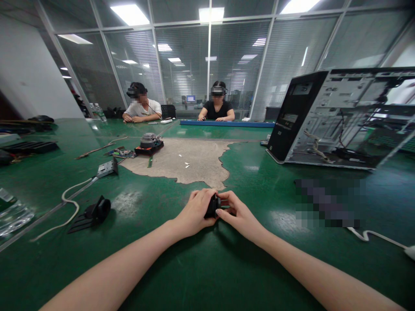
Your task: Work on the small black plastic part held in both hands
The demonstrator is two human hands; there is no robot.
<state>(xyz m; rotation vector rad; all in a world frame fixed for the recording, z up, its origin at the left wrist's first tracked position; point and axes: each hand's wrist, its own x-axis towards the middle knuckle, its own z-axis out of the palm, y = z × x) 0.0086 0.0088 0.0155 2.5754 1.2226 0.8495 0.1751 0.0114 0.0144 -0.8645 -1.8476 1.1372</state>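
Between my two hands, just above the green table, is a small black part [212, 207] with a rounded, ridged right side; most of it is covered by fingers, and I cannot make out its kind. My left hand [196, 211] wraps round it from the left, fingers over the top and thumb underneath. From the right, the thumb and fingertips of my right hand [235, 209] pinch its edge. Further left on the table lies a black plastic piece [97, 210] with a round end and slatted base.
An open computer case [301, 116] stands at the right, near a blurred dark strip [327, 203] and white cable. Beyond my hands is a bare brown patch [194, 160], with a heatsink fan [149, 143] on it. A bottle [14, 214] lies left. Two people sit opposite.
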